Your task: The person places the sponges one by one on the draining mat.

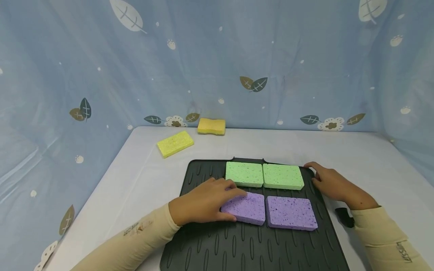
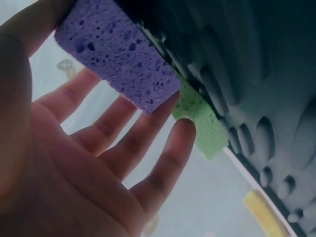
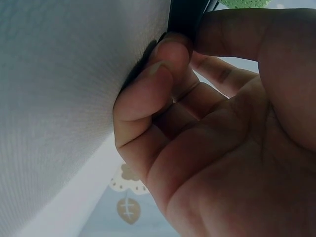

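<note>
Desk: white (image 1: 135, 180), with a big dark mat (image 1: 247, 244) lying on it. The mat has lots of long, thin bumps.
Walls: blue cloth (image 1: 203, 56) goes up at the back and on both sides. It has leaves (image 1: 85, 108), flowers (image 1: 176, 121) and little paw prints (image 1: 396, 40) on it.
Yellow sponges: two, on the desk past the mat. The flat one (image 1: 175, 143) lies slanted. The wavy one (image 1: 211, 126) sits right by the back cloth.
Green sponges: the left green sponge (image 1: 244, 174) and the right green sponge (image 1: 283, 176) lie side by side near the far edge of the mat.
Purple sponges: the left purple sponge (image 1: 245, 209) and the right purple sponge (image 1: 291, 212) are on the mat, in a row closer to the person. A thin gap is between them.
Left hand: this hand (image 1: 208, 203) grips the left purple sponge at its left end. The thumb is on one side and fingers are on the other, spread about as wide as the sponge. The little finger pokes past it.
Right hand: this one (image 1: 333, 184) pinches the mat's edge near the far right corner. Its fingers are bent, with hardly any gap to the thumb.
Sleeves: tan (image 1: 149, 229), on both arms, with dark letters.
</note>
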### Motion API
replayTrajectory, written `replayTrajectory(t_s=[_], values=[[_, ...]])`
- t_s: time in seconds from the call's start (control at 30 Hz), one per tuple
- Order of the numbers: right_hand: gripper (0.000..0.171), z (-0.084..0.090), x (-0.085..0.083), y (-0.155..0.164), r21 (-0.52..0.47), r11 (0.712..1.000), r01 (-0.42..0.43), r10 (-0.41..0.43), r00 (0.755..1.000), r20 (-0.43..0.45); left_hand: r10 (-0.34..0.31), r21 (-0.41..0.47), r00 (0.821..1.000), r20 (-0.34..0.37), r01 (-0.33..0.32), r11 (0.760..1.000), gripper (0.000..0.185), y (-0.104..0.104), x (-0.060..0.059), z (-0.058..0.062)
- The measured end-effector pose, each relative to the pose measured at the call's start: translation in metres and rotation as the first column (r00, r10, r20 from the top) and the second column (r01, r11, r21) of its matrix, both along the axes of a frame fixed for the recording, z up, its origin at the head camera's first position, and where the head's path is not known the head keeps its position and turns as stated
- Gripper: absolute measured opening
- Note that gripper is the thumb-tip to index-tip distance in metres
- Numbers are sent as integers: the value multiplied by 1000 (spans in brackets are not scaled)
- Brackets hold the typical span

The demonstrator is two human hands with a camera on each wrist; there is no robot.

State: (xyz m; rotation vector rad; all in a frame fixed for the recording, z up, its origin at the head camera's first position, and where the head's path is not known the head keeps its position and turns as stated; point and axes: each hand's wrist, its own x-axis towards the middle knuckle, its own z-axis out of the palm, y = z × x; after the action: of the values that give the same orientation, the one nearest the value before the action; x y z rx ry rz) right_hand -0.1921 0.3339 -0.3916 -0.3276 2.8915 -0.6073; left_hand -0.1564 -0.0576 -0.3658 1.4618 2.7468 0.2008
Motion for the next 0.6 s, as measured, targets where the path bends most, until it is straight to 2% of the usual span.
replayTrajectory(t_s=[0.27,0.6], values=[[44,0,0,-1,-4,1000,-4,4,1000,1,3,-25,1000,-1,-3,1000,65,3,2,-6],[43,-2,-2,1,9,1000,-5,5,1000,4,-9,-49,1000,-15,8,999,64,3,3,-7]])
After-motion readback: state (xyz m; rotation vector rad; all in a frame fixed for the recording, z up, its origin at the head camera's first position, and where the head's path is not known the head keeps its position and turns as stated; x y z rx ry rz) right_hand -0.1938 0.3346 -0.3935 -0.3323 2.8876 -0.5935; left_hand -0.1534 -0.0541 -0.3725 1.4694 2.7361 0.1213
